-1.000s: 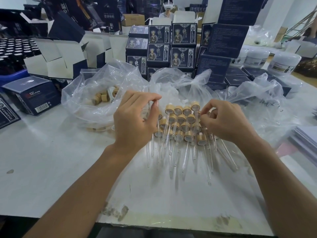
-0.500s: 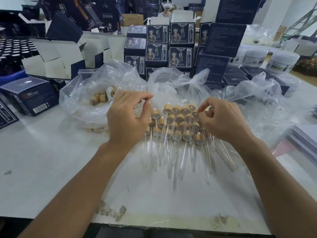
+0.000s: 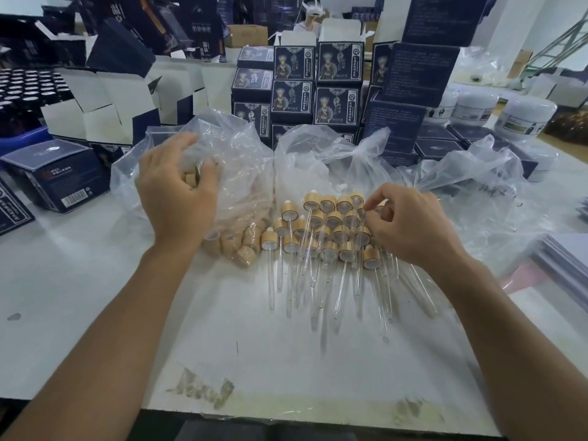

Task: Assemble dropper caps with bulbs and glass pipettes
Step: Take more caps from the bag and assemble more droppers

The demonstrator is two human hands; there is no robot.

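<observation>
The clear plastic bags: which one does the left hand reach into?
The leftmost bag, holding loose bamboo caps. The left hand is at its mouth; the other bags lie further right.

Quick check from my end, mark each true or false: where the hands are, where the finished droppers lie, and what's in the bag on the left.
1. The left hand is at the clear bag of wooden caps. True.
2. The finished droppers stand upright in a rack. False: they lie on the white table, glass tubes pointing toward the person.
3. The right hand rests at the right edge of the dropper pile. True.
4. The left-hand bag holds glass tubes only. False: wooden caps show through it.
5. Dark blue boxes are stacked behind the bags. True.
</observation>
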